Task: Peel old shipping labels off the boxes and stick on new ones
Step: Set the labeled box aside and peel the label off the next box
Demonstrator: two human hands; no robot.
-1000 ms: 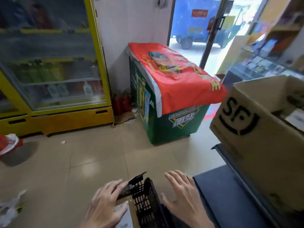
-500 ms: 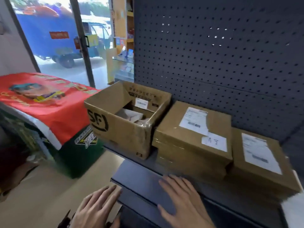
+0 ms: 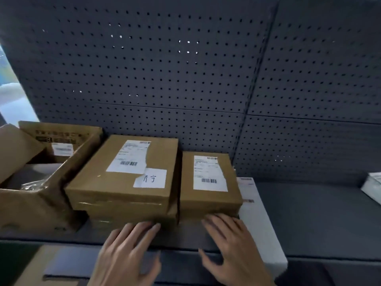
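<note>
Both hands are flat and empty, fingers straight and spread, at the bottom centre of the frame. The left hand (image 3: 125, 250) has its fingertips at the lower front edge of the larger sealed box (image 3: 123, 182); the right hand (image 3: 231, 242) reaches the front of the smaller box (image 3: 208, 182) just right of it. Each box lies directly above its hand in the frame, long axis running away toward the pegboard (image 3: 185, 69). The torn label (image 3: 128, 156) and the intact label (image 3: 210, 173) sit on the box tops, beyond the fingertips, so each hand looks nearest to its own box.
</note>
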